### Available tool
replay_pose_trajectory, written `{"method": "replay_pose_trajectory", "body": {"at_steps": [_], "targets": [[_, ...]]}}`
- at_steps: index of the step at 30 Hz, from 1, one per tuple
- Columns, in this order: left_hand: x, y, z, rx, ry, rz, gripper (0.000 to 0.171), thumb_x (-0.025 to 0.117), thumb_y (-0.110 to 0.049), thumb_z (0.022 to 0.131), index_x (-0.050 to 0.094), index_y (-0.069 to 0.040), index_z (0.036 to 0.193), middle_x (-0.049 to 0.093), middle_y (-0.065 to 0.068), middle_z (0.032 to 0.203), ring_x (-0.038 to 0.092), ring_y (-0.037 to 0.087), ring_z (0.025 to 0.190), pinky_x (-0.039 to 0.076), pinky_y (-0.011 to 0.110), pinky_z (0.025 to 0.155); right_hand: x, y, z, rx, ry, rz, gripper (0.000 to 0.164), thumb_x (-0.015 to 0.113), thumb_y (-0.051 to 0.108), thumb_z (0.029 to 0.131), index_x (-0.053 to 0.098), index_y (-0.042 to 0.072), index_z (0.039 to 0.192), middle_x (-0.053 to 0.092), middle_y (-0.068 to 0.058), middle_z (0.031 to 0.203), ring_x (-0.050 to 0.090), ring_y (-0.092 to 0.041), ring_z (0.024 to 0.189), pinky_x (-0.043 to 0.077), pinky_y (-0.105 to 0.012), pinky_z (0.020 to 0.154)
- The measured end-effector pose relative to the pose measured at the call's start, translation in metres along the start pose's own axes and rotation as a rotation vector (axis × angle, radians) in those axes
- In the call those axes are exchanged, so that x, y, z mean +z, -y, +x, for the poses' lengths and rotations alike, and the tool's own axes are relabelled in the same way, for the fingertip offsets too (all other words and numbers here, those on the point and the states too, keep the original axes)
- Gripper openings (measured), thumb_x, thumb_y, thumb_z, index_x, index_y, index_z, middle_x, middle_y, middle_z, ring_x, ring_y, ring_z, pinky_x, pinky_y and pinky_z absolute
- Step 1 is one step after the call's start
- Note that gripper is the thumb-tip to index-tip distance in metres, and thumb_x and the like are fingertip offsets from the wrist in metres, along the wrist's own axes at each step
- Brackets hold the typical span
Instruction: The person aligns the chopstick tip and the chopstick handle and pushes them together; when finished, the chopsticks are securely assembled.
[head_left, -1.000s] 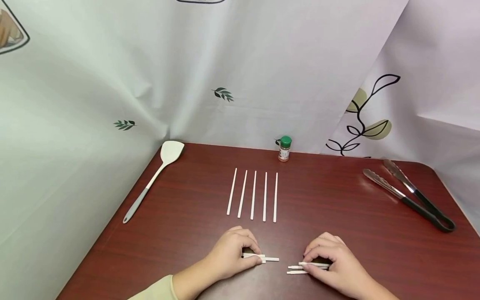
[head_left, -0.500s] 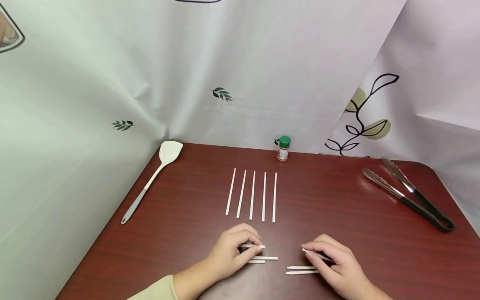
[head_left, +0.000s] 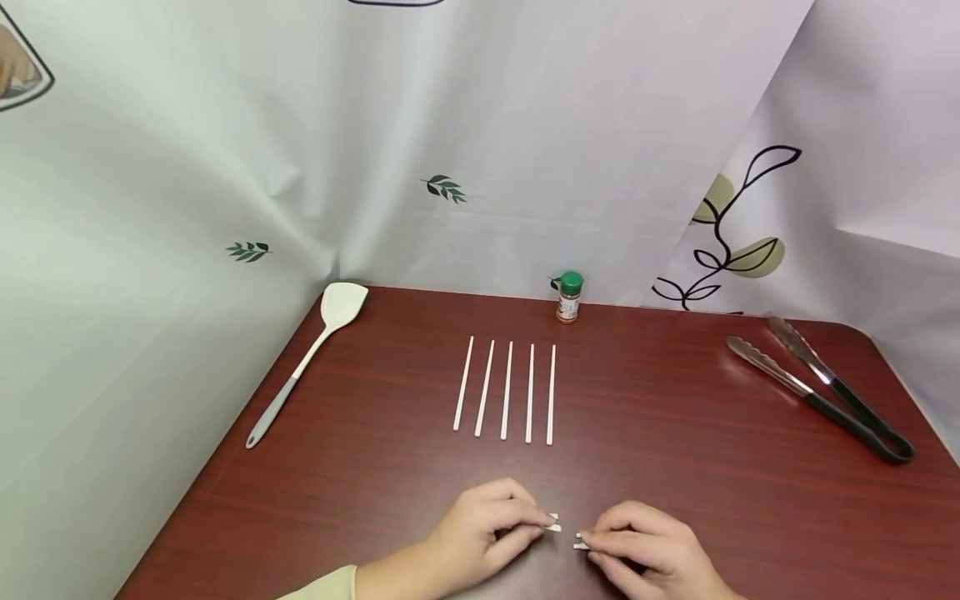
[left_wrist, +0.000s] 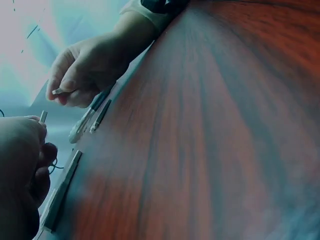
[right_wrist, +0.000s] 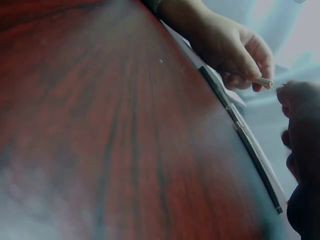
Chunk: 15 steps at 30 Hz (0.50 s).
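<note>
My left hand [head_left: 491,533] pinches a short white stick [right_wrist: 263,81] between thumb and fingers; its protruding end looks hollow in the right wrist view. Facing it, my right hand [head_left: 652,550] pinches another short white stick [left_wrist: 58,91], mostly covered by the fingers. The two held ends point at each other across a small gap. Low on the table lie other short sticks, such as a dark-looking one [left_wrist: 65,187] beneath my left hand in the left wrist view. In the head view, both hands hide most of these pieces.
Several long white sticks [head_left: 507,392] lie side by side on the dark red table [head_left: 337,483] ahead of the hands. A green-capped spice jar [head_left: 569,297] stands at the back. The white spatula [head_left: 307,358] lies left, the metal tongs [head_left: 821,387] right.
Both hands have picked up a short stick each from the loose pieces on the table. They have since moved toward each other, bringing the stick ends close together.
</note>
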<state>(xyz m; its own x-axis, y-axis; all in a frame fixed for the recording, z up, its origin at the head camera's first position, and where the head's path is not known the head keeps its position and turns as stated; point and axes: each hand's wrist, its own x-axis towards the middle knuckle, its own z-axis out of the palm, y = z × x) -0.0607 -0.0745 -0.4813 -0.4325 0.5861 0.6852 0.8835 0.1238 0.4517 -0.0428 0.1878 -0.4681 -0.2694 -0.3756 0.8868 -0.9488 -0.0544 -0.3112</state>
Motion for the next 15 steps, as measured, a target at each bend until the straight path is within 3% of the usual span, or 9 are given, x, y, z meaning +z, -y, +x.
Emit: {"method": "replay_pose_trajectory", "body": {"at_steps": [8,10,15], "targets": [[0.010,-0.006,-0.003,0.102,0.050,0.030,0.019,0.080,-0.002,0.093,0.080,-0.010,0.110,0.071,-0.002,0.104,0.069,0.002,0.099,0.051,0.011,0.090,0.009,0.010,-0.010,0.092,0.016,0.110,0.015,0.076,-0.006,0.094,0.078,-0.010,0.108,0.070,-0.012,0.099,0.067,-0.015,0.082,0.052,-0.017,0.067],[0.012,-0.008,-0.004,0.104,0.062,0.034,0.018,0.079,-0.003,0.094,0.080,-0.011,0.110,0.071,-0.003,0.104,0.068,0.000,0.098,0.050,0.009,0.090,0.011,0.011,-0.013,0.114,0.011,0.131,0.017,0.077,-0.008,0.092,0.078,-0.009,0.108,0.070,-0.012,0.099,0.068,-0.016,0.082,0.053,-0.018,0.067],[0.014,-0.009,-0.005,0.079,0.051,0.043,0.017,0.078,-0.005,0.095,0.079,-0.012,0.111,0.071,-0.004,0.103,0.066,-0.001,0.096,0.049,0.009,0.088,0.011,0.012,-0.016,0.177,-0.038,0.100,0.016,0.078,-0.006,0.092,0.079,-0.002,0.108,0.070,-0.008,0.092,0.061,-0.006,0.073,0.045,-0.009,0.058]]}}
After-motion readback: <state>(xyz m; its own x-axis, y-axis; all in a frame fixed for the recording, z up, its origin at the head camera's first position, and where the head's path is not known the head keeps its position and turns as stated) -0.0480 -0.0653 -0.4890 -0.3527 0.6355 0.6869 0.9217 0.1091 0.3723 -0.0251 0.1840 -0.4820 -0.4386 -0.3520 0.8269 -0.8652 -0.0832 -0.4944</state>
